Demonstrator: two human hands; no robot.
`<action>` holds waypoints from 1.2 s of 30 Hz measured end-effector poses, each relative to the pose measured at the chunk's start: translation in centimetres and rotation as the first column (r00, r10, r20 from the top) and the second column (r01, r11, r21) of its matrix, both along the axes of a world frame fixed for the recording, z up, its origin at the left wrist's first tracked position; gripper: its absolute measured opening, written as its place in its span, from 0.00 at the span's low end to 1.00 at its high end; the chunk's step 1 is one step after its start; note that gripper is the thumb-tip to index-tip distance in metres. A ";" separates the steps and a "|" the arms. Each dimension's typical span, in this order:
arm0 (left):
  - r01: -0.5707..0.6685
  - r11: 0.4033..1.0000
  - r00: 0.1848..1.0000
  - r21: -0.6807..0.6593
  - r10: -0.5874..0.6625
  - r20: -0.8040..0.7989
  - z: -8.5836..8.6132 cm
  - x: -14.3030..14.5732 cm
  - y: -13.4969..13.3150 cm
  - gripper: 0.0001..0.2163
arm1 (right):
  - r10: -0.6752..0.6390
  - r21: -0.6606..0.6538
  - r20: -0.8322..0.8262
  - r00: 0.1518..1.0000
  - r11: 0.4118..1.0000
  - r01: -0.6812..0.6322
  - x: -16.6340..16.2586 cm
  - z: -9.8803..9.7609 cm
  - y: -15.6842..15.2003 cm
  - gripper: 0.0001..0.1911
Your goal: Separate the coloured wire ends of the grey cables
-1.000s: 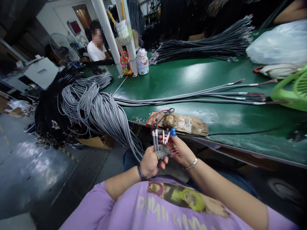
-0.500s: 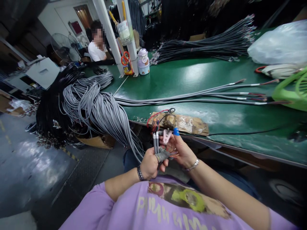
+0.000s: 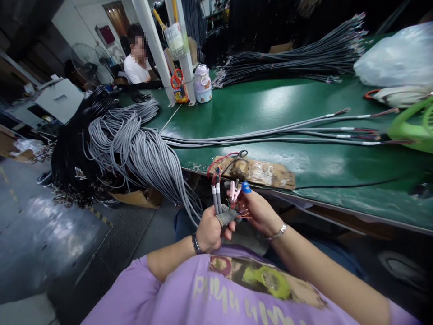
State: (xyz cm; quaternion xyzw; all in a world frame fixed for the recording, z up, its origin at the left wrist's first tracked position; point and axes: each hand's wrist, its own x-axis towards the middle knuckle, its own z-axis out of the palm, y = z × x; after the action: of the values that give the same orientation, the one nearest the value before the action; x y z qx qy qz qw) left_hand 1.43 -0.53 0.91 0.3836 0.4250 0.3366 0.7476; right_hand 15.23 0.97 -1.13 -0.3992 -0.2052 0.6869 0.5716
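Observation:
My left hand (image 3: 209,229) is closed around grey cables, its fingertips wrapped in grey coverings. Two grey cables (image 3: 215,198) stand up from its grip, with white bands and stripped coloured wires at the top. More thin coloured wires (image 3: 242,213) fan out rightward beyond its fingertips. Facing it is my right hand (image 3: 260,211), with a blue cover on the thumb and the fingers curled, partly hidden. A pink clip (image 3: 234,192) sits between that thumb and the fingers. Just beyond, a stained wooden board (image 3: 270,175) lies at the bench edge.
Long grey cables (image 3: 243,140) run across the green bench (image 3: 270,108) from a big grey coil (image 3: 135,144) at left. A bundle of black cables (image 3: 287,65), a plastic bag (image 3: 395,56) and a green basket (image 3: 412,126) lie farther off. A person (image 3: 137,67) sits beyond the posts.
My right thumb and the pink clip have shifted slightly left, and the clip looks more upright. The wire ends by my left fingertips are more spread. My left hand keeps its grip.

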 end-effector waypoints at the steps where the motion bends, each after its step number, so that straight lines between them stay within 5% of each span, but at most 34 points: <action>1: -0.002 1.000 1.000 -0.008 0.002 0.004 0.1 0.1 0.1 0.20 | 0.030 -0.028 -0.046 0.999 0.999 -0.031 0.0 0.0 0.1 0.24; 6: 0.009 1.000 1.000 -0.028 -0.008 0.028 0.1 0.4 0.2 0.19 | 0.057 -0.039 -0.153 0.987 0.997 -0.063 -0.2 0.2 0.7 0.23; 12: -0.012 0.998 0.999 -0.056 0.013 0.030 0.1 0.4 0.5 0.18 | -0.125 0.076 0.192 0.973 0.991 0.112 -0.2 -0.4 0.5 0.27; 17: 0.015 0.998 0.999 -0.055 -0.013 0.033 -0.1 0.5 0.6 0.17 | 0.024 -0.018 -0.017 1.000 1.000 -0.025 -0.3 -0.5 0.8 0.28; 22: 0.017 0.998 1.000 -0.061 -0.016 0.018 -0.6 0.6 0.5 0.17 | -0.052 -0.044 -0.161 0.986 0.998 0.045 -0.5 -0.4 1.2 0.22; 29: 0.024 0.999 1.000 -0.045 -0.024 0.006 -0.7 0.0 0.1 0.18 | 0.053 -0.039 -0.224 0.973 0.997 -0.063 -0.1 -0.1 0.5 0.26; 36: -0.050 0.998 0.998 -0.031 0.050 0.023 -0.3 -0.1 -0.6 0.19 | 0.019 -0.016 -0.133 0.991 1.000 -0.021 0.1 0.7 0.1 0.14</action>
State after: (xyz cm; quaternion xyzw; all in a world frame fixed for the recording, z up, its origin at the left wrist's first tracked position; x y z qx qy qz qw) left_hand 1.34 -1.11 0.63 0.3576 0.4308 0.3532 0.7495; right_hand 15.30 1.05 -0.41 -0.3553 -0.1648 0.7193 0.5737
